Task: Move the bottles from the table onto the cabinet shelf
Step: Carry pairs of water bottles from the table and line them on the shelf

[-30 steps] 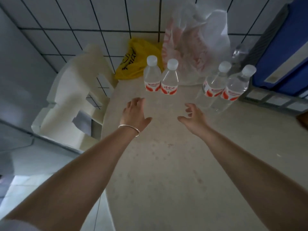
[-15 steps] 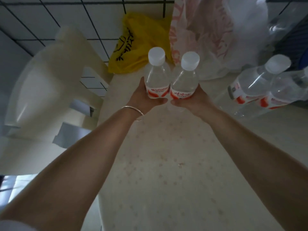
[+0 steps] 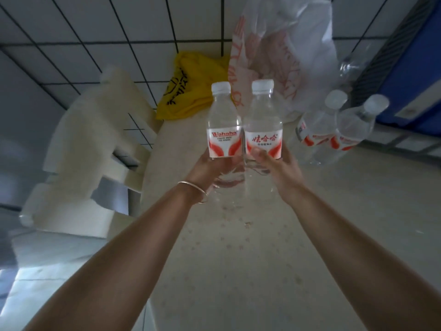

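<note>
Head view: left grip [image 3: 210, 167] and right grip [image 3: 278, 164] each hold one full water bottle [image 3: 223, 120].

Two water bottles [image 3: 223, 120] [image 3: 262, 120] side by side, touching, above the counter [image 3: 238, 259], one in each hand's grip. Right of them, two more bottles [image 3: 317, 130] [image 3: 353, 130] stand together on the counter. Behind: plastic bags [image 3: 286, 56], against the tiled wall [image 3: 119, 32].
</note>
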